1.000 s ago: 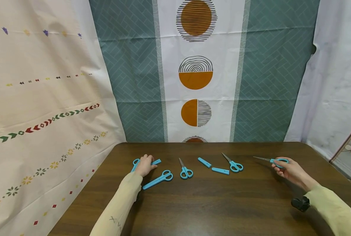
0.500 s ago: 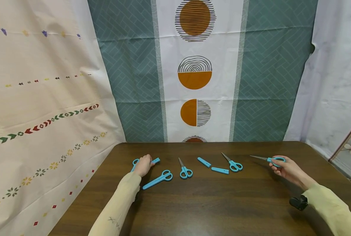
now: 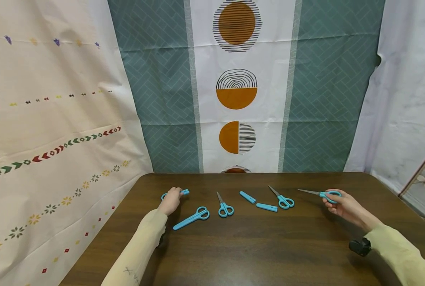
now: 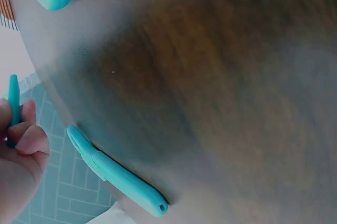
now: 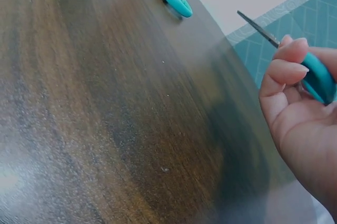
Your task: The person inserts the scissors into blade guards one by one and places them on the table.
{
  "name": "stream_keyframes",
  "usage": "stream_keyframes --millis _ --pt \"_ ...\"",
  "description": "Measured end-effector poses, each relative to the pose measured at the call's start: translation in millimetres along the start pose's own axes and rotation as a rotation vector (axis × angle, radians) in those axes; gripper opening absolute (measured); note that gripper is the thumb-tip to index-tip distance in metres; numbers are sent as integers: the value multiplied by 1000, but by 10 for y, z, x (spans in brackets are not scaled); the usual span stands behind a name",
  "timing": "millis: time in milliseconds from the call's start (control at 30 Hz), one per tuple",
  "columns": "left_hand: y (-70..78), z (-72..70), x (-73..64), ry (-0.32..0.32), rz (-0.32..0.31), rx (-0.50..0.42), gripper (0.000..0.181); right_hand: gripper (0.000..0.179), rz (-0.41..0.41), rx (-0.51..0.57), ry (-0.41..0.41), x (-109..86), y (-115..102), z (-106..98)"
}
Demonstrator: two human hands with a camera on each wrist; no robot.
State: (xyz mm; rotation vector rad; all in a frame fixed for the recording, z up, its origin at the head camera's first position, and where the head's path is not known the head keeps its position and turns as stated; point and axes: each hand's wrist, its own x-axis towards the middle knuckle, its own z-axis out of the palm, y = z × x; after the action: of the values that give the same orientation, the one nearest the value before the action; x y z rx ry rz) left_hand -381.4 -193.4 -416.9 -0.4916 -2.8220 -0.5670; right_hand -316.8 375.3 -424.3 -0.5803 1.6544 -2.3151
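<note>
At the left of the table my left hand (image 3: pixel 170 203) pinches a light-blue scissors cover (image 3: pixel 185 192), which in the left wrist view stands up from the fingers (image 4: pixel 32 139). Partly hidden behind this hand lies a pair of sheathed scissors (image 4: pixel 118 176). On the right, my right hand (image 3: pixel 346 208) grips the blue handles of bare-bladed scissors (image 3: pixel 322 194), above the table. Their thin blades point left, and they look closed. A second sheathed pair of scissors (image 3: pixel 192 219) rests just right of my left hand.
Bare-bladed scissors (image 3: pixel 224 208) lie mid-left on the brown table (image 3: pixel 255 250), and another bare pair (image 3: pixel 281 198) lies right of centre. Between them are a loose cover (image 3: pixel 247 197) and a second loose cover (image 3: pixel 267 207). Curtains hang behind the table.
My left hand has shifted a little to the left with the cover. The right hand has moved slightly left, carrying the scissors. Everything lying on the table keeps its place.
</note>
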Motion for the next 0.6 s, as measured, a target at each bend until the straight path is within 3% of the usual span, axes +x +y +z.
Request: stream_keyframes --millis 100,300,467,600 --pt "8 -5 5 3 12 -17 20 13 -3 -36 2 19 -5 12" --pt "8 -15 47 9 16 -75 22 12 -5 -117 90 51 -1 35" --pt "34 -29 64 16 61 -96 15 12 -3 -116 94 48 5 63" --pt "105 -62 53 15 80 -167 12 16 6 -116 113 42 13 88"
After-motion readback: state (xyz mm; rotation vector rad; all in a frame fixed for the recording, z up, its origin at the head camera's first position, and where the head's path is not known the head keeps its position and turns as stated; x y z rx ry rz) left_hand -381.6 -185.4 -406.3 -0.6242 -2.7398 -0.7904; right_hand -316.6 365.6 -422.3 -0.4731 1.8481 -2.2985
